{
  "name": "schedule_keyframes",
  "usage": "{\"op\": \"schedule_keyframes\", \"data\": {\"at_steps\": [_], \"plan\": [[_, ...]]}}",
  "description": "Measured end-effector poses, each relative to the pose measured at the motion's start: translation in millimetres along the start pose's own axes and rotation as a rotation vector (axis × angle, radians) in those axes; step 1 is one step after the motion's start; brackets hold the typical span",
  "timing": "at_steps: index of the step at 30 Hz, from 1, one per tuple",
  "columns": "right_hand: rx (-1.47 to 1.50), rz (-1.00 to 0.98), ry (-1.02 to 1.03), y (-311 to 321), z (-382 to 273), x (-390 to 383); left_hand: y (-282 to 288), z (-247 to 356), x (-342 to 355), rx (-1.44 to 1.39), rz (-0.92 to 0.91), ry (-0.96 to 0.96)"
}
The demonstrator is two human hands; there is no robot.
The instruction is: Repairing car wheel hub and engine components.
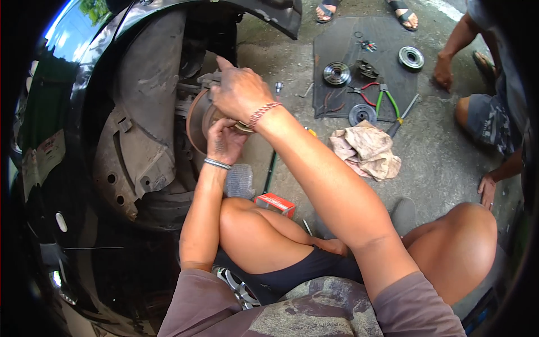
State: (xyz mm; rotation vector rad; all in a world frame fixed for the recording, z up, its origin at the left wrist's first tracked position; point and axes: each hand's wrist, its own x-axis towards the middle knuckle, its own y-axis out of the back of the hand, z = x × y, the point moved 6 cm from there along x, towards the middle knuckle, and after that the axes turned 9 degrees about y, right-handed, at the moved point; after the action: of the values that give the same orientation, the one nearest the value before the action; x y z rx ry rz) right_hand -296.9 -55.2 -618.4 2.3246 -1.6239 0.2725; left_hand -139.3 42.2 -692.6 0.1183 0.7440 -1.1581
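Observation:
In the open wheel well of a black car, a rusty brake disc sits on the hub. My right hand is over the caliper assembly, gripping it with the index finger raised. Just below, my left hand has its fingers closed at the lower edge of a round brass-coloured part, partly hidden by my right wrist. A dented grey liner fills the left of the well.
A grey mat holds metal rings, pliers and small parts. Nearby lie a rag, bubble wrap and a red box. A co-worker crouches at right; another person's sandalled feet are at top.

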Motion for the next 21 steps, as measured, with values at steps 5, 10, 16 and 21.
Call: {"op": "schedule_keyframes", "data": {"at_steps": [5, 10, 16, 21], "plan": [[-0.476, -0.080, -0.379, 46, 203, -79, -14, 12, -34, 0.017, -0.052, 0.017], [-0.785, -0.943, -0.688, 62, 332, -234, -5, 20, -66, 0.007, -0.060, 0.034], [-0.987, -0.875, -0.501, 24, 285, -192, 16, 33, -119, -0.010, -0.002, -0.089], [-0.573, -0.592, 0.020, -94, 244, -149, 35, 36, -173, -0.082, -0.005, -0.129]]}}
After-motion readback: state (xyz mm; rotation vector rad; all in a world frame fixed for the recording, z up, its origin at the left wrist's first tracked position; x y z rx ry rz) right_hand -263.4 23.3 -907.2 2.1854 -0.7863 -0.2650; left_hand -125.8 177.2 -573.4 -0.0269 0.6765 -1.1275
